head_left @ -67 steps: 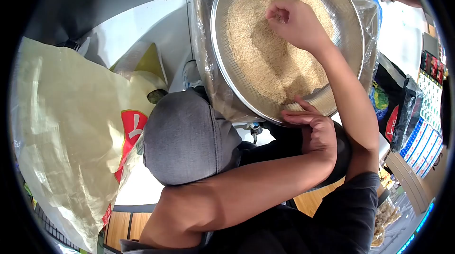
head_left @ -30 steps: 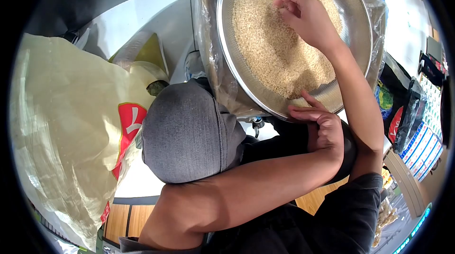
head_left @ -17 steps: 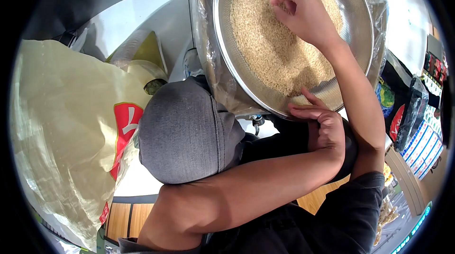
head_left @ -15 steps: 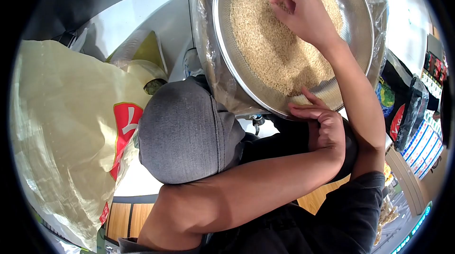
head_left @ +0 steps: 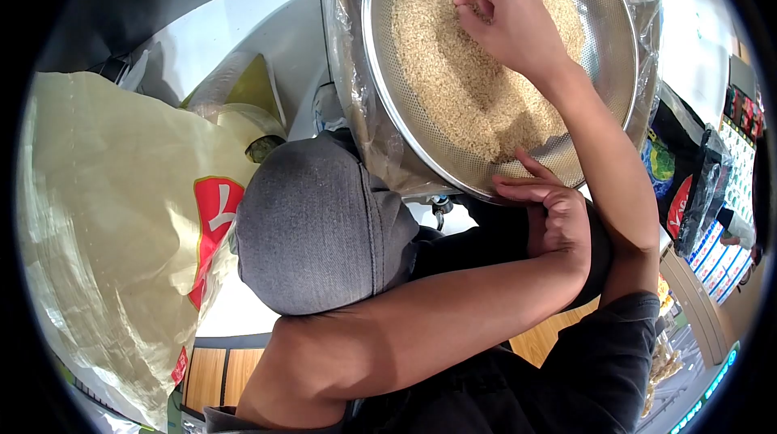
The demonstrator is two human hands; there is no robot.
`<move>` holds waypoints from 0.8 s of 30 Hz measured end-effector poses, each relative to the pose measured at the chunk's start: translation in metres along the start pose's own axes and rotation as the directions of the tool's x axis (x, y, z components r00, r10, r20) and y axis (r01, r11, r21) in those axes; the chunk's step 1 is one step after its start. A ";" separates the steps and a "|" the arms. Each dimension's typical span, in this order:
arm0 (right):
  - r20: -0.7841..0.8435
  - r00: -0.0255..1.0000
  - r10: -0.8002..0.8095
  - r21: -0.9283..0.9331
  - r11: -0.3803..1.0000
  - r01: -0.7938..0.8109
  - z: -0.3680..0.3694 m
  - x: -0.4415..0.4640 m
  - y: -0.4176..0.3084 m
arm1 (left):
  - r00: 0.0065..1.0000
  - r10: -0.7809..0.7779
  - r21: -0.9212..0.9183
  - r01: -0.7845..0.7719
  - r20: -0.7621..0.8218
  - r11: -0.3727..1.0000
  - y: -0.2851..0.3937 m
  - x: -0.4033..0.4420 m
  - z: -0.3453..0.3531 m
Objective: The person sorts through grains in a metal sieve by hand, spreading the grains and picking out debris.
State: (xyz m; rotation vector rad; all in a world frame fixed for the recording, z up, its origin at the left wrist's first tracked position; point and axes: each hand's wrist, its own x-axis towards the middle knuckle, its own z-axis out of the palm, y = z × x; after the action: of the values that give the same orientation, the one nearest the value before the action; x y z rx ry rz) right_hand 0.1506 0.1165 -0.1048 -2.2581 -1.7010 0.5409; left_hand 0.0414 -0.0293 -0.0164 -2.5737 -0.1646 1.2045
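A round metal mesh sieve (head_left: pixel 386 98) holds a wide bed of pale brown grain (head_left: pixel 441 53) that looks like brown rice. Over the grain, my right hand (head_left: pixel 514 25) is closed, with thumb and fingertips pinched together. What lies between those fingertips is too small to make out. My left hand (head_left: pixel 558 211) is bent at the wrist at the sieve's near rim. Its thumb and fingers stretch out, apart, over that edge, and it holds nothing loose. Clear plastic (head_left: pixel 356 102) shows beneath and around the sieve.
A large yellowish sack (head_left: pixel 121 207) with a red label stands at the left. My grey-clothed knee (head_left: pixel 312 227) is between the sack and sieve. Behind the sack lies a smaller green-and-clear bag (head_left: pixel 251 86). Packaged goods (head_left: pixel 716 264) are at the far right.
My right hand has shifted slightly left over the grain, still pinched. My left hand stays at the rim. A pale, unclear shape now shows before the boxes at the far right.
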 end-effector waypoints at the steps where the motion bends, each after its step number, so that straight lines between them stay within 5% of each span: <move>1: -0.004 1.000 0.000 -0.007 1.000 0.000 0.001 0.000 0.000 | 1.000 0.000 0.001 0.000 0.000 1.000 0.008 0.000 0.001; 2: -0.009 1.000 0.001 -0.014 1.000 -0.001 0.001 0.000 0.000 | 0.925 -0.377 -0.061 0.374 -0.046 0.925 0.023 0.001 0.004; 4: -0.007 1.000 0.000 -0.025 1.000 -0.001 0.000 0.001 -0.002 | 0.712 -0.699 -0.135 0.688 -0.064 0.713 0.026 -0.001 0.006; 7: -0.004 1.000 0.004 -0.029 1.000 -0.004 0.000 0.000 -0.003 | 0.832 -0.549 -0.187 0.528 -0.084 0.829 0.022 -0.005 0.006; 10: 0.005 1.000 0.011 -0.014 1.000 -0.011 0.000 0.001 -0.003 | 0.849 -0.523 -0.289 0.482 -0.078 0.827 0.016 -0.010 0.004; 14: 0.008 1.000 -0.005 0.002 1.000 0.005 0.001 0.001 -0.001 | 0.973 -0.229 -0.130 0.227 0.000 0.965 0.010 -0.008 0.001; 19: 0.022 1.000 0.002 0.030 1.000 -0.002 -0.003 -0.001 -0.001 | 0.996 -0.087 -0.085 0.086 -0.009 0.993 0.004 -0.009 0.000; 20: 0.018 1.000 0.005 0.046 0.999 -0.005 -0.003 -0.002 0.000 | 0.937 -0.349 -0.145 0.344 -0.005 0.928 0.013 -0.006 -0.003; 22: 0.011 1.000 -0.009 0.057 0.998 0.009 -0.004 -0.002 0.002 | 0.810 -0.586 -0.200 0.577 0.016 0.792 0.023 -0.003 -0.005; 24: 0.005 1.000 -0.021 0.067 0.998 0.021 -0.004 -0.002 0.004 | 0.839 -0.542 -0.253 0.534 0.041 0.807 0.025 -0.002 -0.009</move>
State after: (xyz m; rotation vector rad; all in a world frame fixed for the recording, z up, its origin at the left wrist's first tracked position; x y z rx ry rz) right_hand 0.1551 0.1134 -0.1022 -2.1915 -1.6814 0.5909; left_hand 0.0464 -0.0552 -0.0172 -2.4769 -1.0335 0.9618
